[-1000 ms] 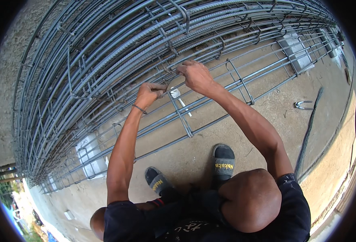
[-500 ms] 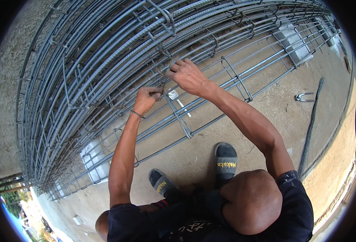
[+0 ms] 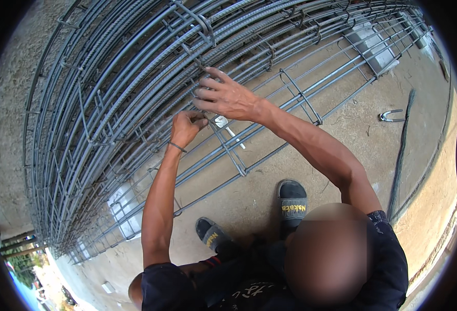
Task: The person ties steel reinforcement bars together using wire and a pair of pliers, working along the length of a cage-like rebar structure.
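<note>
A long rebar cage [image 3: 233, 155] of straight bars and bent stirrups lies across the floor in front of me. My left hand [image 3: 186, 127] is closed in a pinch at a stirrup corner on the cage's far side. A thin dark tie wire showed at these fingertips earlier; now it is mostly hidden. Just above and to the right, my right hand [image 3: 226, 98] has its fingers apart and bent, over the bars, with nothing visible in them. Beneath the cage, close to both hands, lies a tool with a pale head and a white handle [image 3: 233, 136].
Many more ribbed bars and stirrups [image 3: 135, 67] are stacked beyond the cage. Pale blocks [image 3: 371, 46] stand under its right part and a white block [image 3: 125, 212] under its left. Pincers [image 3: 391, 115] and a long bundle of dark wire [image 3: 402, 150] lie on the floor at right.
My right hand has shifted left and slightly down, and its curled fingers have spread apart. My left hand keeps its pinch almost in place. The view has moved slightly.
</note>
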Motion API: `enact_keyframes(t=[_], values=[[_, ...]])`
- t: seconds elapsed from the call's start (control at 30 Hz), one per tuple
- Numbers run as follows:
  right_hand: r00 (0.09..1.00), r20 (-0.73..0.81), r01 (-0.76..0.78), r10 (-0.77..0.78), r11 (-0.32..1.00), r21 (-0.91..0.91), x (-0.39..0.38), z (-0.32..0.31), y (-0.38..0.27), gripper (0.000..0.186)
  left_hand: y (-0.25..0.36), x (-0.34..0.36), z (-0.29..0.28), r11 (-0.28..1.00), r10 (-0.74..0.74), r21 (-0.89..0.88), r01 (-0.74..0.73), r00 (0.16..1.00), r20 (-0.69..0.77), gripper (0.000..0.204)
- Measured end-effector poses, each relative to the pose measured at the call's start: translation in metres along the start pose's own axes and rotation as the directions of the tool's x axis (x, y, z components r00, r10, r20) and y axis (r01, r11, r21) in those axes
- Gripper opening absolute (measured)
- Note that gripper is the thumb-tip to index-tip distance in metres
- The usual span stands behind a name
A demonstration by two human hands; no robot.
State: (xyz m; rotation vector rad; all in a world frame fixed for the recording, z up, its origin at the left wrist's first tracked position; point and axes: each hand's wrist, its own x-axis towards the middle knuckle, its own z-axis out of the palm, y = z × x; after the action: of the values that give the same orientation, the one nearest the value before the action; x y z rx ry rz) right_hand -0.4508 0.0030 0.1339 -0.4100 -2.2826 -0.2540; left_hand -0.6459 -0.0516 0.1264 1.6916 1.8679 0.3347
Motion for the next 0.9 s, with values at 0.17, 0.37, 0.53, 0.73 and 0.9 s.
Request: enact_keyframes(t=[0.17, 0.37, 0.53, 0.73, 0.9], values=[[0.804, -0.012, -0.556, 0.595, 0.759, 0.339, -0.03, 0.001, -0.045, 0.024, -0.017, -0.001, 0.016, 0.959, -0.009, -0.284, -0.017, 0.996, -0.089, 0.014], [0.709, -0.17, -0.592, 0.684, 0.709, 0.384, -0.039, 0.006, -0.045, 0.023, -0.032, 0.005, 0.02, 0.875, -0.001, -0.484, 0.018, 0.999, 0.036, 0.013], [0.603, 0.333, -0.785, 0.725, 0.465, 0.41, -0.036, 0.016, -0.045, 0.02, -0.03, 0.003, 0.022, 0.858, 0.035, -0.514, 0.001, 0.998, 0.06, 0.013], [0.388, 0.718, -0.921, 0.578, 0.254, 0.294, -0.052, 0.038, -0.041, 0.014, -0.033, 0.005, 0.028, 0.756, -0.066, -0.653, 0.049, 0.998, -0.002, 0.011], [0.152, 0.908, -0.901, 0.391, -0.323, 0.29, -0.042, 0.048, -0.035, 0.021, -0.031, 0.004, 0.034, 0.719, -0.128, -0.691, 0.074, 0.991, -0.027, 0.011]])
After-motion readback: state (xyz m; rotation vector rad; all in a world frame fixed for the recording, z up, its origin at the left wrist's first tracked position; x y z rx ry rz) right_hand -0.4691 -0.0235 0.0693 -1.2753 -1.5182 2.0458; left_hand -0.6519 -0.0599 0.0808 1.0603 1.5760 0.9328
